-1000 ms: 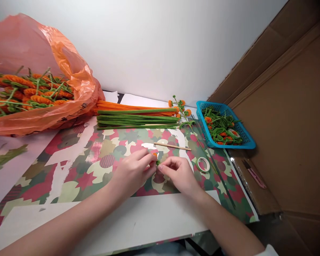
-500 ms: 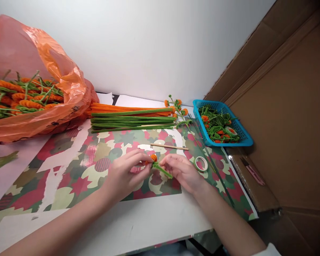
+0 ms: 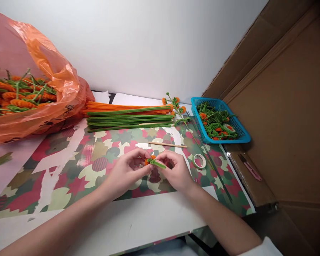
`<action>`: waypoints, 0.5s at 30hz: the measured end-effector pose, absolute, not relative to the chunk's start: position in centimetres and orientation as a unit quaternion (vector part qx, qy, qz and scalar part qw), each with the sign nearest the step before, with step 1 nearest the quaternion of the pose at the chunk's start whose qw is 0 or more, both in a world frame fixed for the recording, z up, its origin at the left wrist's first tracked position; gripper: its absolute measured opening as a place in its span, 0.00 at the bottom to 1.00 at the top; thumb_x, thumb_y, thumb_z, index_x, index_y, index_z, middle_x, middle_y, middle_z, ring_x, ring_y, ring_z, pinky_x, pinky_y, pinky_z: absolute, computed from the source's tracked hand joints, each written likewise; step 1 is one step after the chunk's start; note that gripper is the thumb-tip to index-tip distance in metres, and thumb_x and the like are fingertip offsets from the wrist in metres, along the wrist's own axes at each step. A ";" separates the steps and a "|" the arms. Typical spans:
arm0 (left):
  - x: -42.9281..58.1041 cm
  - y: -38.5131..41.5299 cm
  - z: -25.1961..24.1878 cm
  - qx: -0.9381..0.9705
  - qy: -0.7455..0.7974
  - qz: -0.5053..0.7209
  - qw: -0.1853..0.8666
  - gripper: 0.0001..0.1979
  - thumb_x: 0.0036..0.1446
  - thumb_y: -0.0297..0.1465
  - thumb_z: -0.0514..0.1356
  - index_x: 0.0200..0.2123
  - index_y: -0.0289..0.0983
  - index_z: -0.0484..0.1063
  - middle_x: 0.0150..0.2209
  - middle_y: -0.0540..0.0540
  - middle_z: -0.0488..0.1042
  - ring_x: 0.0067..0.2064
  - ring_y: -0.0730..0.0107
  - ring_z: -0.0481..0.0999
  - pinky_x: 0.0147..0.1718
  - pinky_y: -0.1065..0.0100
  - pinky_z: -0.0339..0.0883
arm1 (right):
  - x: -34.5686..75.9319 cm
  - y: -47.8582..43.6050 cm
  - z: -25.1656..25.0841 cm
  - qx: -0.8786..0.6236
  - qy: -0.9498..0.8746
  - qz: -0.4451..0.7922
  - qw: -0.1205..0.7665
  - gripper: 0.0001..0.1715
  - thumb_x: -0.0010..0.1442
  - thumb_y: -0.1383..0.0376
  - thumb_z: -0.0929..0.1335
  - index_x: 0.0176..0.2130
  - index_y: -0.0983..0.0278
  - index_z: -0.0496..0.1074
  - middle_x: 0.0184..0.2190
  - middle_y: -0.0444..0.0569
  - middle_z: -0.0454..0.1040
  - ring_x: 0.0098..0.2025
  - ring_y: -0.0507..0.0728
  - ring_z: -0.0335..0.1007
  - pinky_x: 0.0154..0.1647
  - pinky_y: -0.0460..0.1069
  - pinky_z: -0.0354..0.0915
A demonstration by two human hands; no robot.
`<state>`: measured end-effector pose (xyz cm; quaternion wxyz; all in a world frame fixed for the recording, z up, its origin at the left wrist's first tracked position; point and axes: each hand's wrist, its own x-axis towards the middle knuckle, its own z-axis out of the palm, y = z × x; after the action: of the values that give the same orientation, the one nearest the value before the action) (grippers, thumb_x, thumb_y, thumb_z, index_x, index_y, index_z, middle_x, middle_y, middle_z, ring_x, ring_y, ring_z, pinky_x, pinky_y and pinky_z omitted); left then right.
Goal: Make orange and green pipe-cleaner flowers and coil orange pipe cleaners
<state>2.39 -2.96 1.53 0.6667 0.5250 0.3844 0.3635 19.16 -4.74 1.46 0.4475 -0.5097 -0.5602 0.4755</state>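
Between my two hands is a small pipe-cleaner flower, with an orange head and a green fuzzy stem pointing right. My left hand pinches the orange head between thumb and fingers. My right hand is closed at the flower too, its thumb and forefinger at the green part beside the head. Just beyond my hands a thin wooden stick lies on the patterned sheet. To the right of my right hand is a roll of tape. Some of the fingertips are hidden behind the flower.
An orange plastic bag full of orange-and-green pieces stands at left. Bundles of green pipe cleaners and orange pipe cleaners lie at the back. A finished flower stem, a blue basket and a pink cutter are at right.
My right hand has moved left and closed in on the flower, near my left fingertips. The green stem has swung to a flatter angle. The view has shifted slightly.
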 end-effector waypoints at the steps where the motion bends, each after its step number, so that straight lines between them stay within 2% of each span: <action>1: 2.4 -3.0 1.4 0.531 0.384 0.363 0.663 0.08 0.53 0.32 0.65 0.34 0.38 0.68 0.31 0.52 0.71 0.31 0.73 0.76 0.30 0.72 0.74 | 19.2 -4.8 1.5 -0.507 -0.576 0.458 0.449 0.05 0.54 0.64 0.70 0.28 0.64 0.73 0.26 0.45 0.71 0.27 0.50 0.64 0.24 0.45 0.58; 4: 2.3 -3.0 1.2 0.560 0.389 0.358 0.638 0.07 0.53 0.32 0.64 0.33 0.38 0.68 0.31 0.51 0.71 0.32 0.72 0.76 0.30 0.71 0.74 | 19.2 -4.8 1.7 -0.503 -0.599 0.435 0.445 0.07 0.54 0.64 0.70 0.27 0.64 0.72 0.25 0.44 0.69 0.27 0.50 0.62 0.24 0.45 0.57; 7: 2.2 -3.1 1.2 0.618 0.400 0.356 0.576 0.04 0.54 0.30 0.62 0.32 0.38 0.68 0.31 0.50 0.70 0.32 0.72 0.75 0.29 0.71 0.74 | 19.2 -4.7 1.7 -0.501 -0.551 0.518 0.421 0.11 0.55 0.60 0.69 0.27 0.64 0.70 0.23 0.43 0.67 0.24 0.49 0.60 0.24 0.45 0.57; 9: 2.2 -3.1 1.2 0.685 0.394 0.360 0.496 0.01 0.55 0.27 0.59 0.32 0.38 0.69 0.32 0.49 0.69 0.31 0.72 0.73 0.27 0.73 0.72 | 19.3 -4.5 1.8 -0.493 -0.493 0.594 0.402 0.14 0.54 0.56 0.69 0.26 0.64 0.68 0.20 0.40 0.64 0.21 0.48 0.58 0.22 0.45 0.56; 13: 2.1 -3.1 1.0 0.806 0.338 0.388 0.291 0.07 0.54 0.21 0.56 0.30 0.38 0.70 0.32 0.48 0.69 0.31 0.74 0.70 0.27 0.73 0.68 | 19.3 -4.4 1.9 -0.485 -0.425 0.659 0.387 0.20 0.49 0.52 0.72 0.23 0.64 0.65 0.18 0.38 0.60 0.20 0.47 0.54 0.21 0.44 0.54; 15: 2.2 -3.1 0.9 0.821 0.322 0.400 0.249 0.08 0.54 0.21 0.56 0.31 0.38 0.70 0.32 0.48 0.69 0.31 0.74 0.69 0.28 0.73 0.68 | 19.4 -4.4 1.8 -0.485 -0.414 0.670 0.381 0.20 0.49 0.52 0.71 0.23 0.64 0.65 0.18 0.38 0.60 0.19 0.47 0.54 0.21 0.44 0.54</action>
<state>2.16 -3.09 0.95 0.2495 0.8210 0.3225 0.3996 19.36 -4.38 1.82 0.3812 -0.4848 -0.4141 0.6695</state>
